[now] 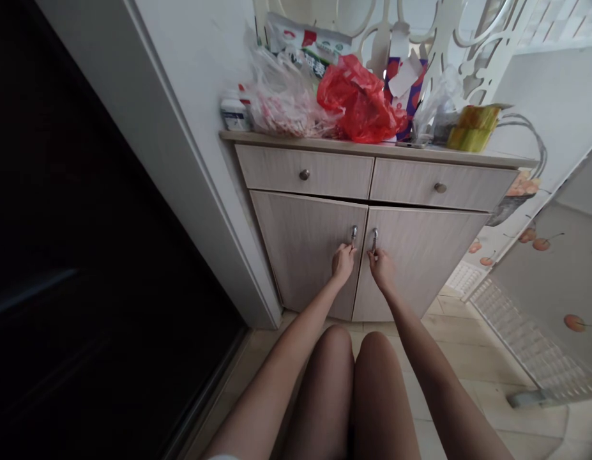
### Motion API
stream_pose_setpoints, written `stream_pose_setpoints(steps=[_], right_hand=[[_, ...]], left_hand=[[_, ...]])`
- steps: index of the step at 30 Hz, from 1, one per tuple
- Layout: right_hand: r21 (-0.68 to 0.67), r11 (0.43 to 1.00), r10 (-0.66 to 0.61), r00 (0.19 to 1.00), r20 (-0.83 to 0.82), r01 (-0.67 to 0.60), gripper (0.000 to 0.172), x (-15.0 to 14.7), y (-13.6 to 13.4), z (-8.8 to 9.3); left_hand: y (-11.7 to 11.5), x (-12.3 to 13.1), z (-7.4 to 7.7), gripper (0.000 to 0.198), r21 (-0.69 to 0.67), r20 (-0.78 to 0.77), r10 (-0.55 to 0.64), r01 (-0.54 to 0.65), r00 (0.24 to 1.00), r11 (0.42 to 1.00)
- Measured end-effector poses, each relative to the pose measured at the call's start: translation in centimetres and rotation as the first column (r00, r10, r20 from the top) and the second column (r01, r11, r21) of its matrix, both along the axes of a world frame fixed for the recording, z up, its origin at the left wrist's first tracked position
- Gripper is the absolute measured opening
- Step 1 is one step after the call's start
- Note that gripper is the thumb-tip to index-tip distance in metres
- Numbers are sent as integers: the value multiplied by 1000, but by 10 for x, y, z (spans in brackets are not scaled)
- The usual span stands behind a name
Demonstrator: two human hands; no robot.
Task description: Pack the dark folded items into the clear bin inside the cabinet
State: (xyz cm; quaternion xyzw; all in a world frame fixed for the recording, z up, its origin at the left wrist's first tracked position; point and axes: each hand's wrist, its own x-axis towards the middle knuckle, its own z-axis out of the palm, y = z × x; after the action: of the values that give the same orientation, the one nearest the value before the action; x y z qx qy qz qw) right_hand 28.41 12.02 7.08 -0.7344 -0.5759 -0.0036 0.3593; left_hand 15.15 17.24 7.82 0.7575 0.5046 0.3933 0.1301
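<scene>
A low light-wood cabinet [300, 268] stands against the wall, with two drawers above two closed doors. My left hand [342, 262] is closed round the metal handle of the left door [354, 234]. My right hand [380, 266] is closed round the metal handle of the right door [375, 237]. Both doors sit flush and meet in the middle. My bare knees [353, 358] are just in front of the cabinet, low over the tiled floor.
The cabinet top holds a red plastic bag [360, 99], a clear bag [281, 96], a small white bottle [234, 114], tape rolls [472, 128] and packets. A dark doorway [85, 255] opens at left. A white grille panel [525, 345] leans at right.
</scene>
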Motion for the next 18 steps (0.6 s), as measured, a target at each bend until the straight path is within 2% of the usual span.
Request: stream_pose_setpoints(steps=[8, 18], right_hand=[[-76, 997, -21, 998, 56, 25, 42, 2, 17, 5], [-129, 991, -40, 999, 33, 44, 43, 1, 31, 14]], left_hand=[[16, 4, 1, 21, 3, -29, -6, 6, 1000, 1000], [32, 12, 3, 21, -5, -14, 2, -2, 1000, 1000]])
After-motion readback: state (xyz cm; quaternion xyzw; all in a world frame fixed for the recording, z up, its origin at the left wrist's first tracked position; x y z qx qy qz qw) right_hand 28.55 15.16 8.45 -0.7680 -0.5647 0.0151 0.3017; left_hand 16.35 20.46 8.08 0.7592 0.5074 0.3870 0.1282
